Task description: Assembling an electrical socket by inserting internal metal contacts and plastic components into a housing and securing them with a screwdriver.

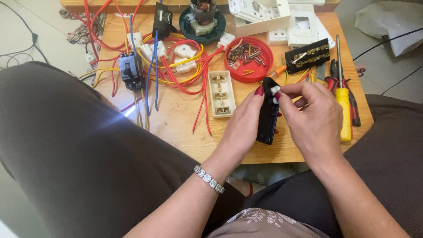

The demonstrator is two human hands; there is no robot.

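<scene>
My left hand [242, 125] grips a long black electrical block [267, 115] and holds it upright over the front edge of the small wooden table [176, 119]. With my right hand [313, 117] I pinch a small white piece [275, 91] between thumb and fingertips at the block's top end. A bracelet sits on my left wrist.
On the table lie a cream switch module [220, 93], a red dish of screws [249, 58], a black terminal strip [307, 55], a yellow-handled screwdriver [344, 105], pliers, tangled red, yellow and blue wires [176, 70], a black breaker [131, 69] and white switch plates [282, 22]. My knees flank the table.
</scene>
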